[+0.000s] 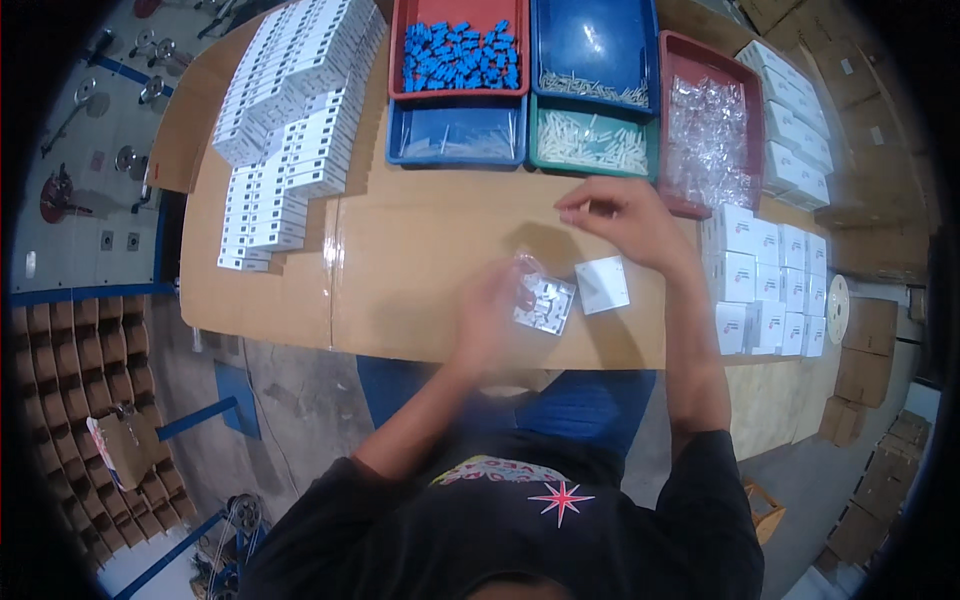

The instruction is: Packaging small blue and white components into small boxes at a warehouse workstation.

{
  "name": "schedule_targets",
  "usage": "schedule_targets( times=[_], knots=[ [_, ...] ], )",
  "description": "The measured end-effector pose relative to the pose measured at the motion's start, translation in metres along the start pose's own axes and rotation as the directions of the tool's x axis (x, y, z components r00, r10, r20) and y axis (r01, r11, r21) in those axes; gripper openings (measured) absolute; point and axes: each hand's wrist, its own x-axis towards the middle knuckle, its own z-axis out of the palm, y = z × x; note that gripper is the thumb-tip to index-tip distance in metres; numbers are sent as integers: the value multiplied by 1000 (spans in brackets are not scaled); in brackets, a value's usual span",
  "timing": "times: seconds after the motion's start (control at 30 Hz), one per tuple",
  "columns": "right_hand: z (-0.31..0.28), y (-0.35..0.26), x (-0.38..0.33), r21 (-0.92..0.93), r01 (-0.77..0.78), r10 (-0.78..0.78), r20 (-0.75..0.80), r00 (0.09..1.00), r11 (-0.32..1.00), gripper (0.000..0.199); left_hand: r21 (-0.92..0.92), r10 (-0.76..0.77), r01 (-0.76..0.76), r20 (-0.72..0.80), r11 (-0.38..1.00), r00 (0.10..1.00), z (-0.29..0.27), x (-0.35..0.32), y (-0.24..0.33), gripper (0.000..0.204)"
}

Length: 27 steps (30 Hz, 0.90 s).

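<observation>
You are packing a small clear plastic bag with white parts inside, which is lying near the front edge of the brown cardboard-covered table, just at nine o'clock of a flat white square plate. Your left hand is blurring with motion, so it is probably pinching the bag's left edge, though I cannot tell how far the fingers are closing. Your right hand is hovering at twelve o'clock of the plate, fingers curled with thumb and fingertips pinched together, possibly on a tiny piece too small to make out. The next move is likely calling for steadying the bag's mouth. At twelve o'clock a red tray of blue pieces is waiting; white boxes are stacking at three o'clock.
</observation>
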Motion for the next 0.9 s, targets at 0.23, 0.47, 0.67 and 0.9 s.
schedule_targets(
  times=[0.23,0.47,0.67,0.9],
  knots=[
    [16,-32,-23,-47,-92,99,194,976,995,13,-14,85,-85,37,996,996,1,-11,3,29],
    [28,-31,-28,-115,98,-66,256,964,989,15,46,192,-195,64,980,979,-1,-18,9,29],
    [32,-32,-30,-144,91,-44,298,953,985,15,9,225,-227,66,974,972,-2,-23,8,29],
    [31,-37,-31,-190,63,-6,287,958,980,17,-9,238,-238,77,971,968,0,-26,7,29]
  ],
)
